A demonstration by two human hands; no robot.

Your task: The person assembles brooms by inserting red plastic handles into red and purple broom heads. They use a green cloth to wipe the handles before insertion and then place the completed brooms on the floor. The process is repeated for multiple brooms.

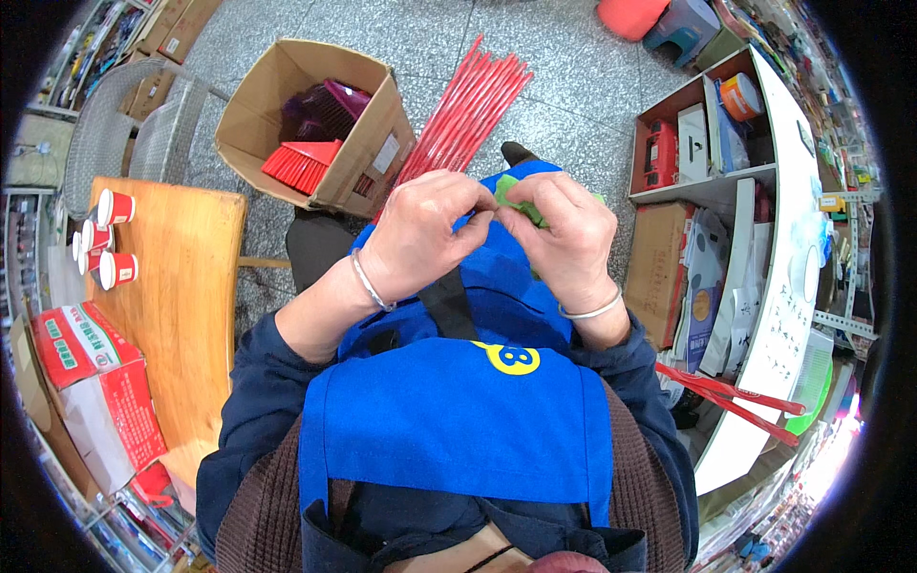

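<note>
My left hand (420, 224) and my right hand (565, 224) meet over my lap, above the blue apron (458, 411). A crumpled light-green piece (521, 199), thin and soft-looking, shows between the thumb and fingers of my right hand. My left hand's thumb and forefinger are pinched together, touching my right fingertips. Whatever lies between the left fingertips is too small and hidden to make out. Just beyond my left hand, a bundle of red sticks (470, 110) lies by an open cardboard box (382, 143).
Red and purple broom heads (304, 164) fill the box. On the left, a wooden table (181, 286) bears paper cups (117, 270) and a red-and-white carton (100, 382). To the right stands a white-topped shelf unit (778, 258), with red sticks (735, 396) jutting across its near end.
</note>
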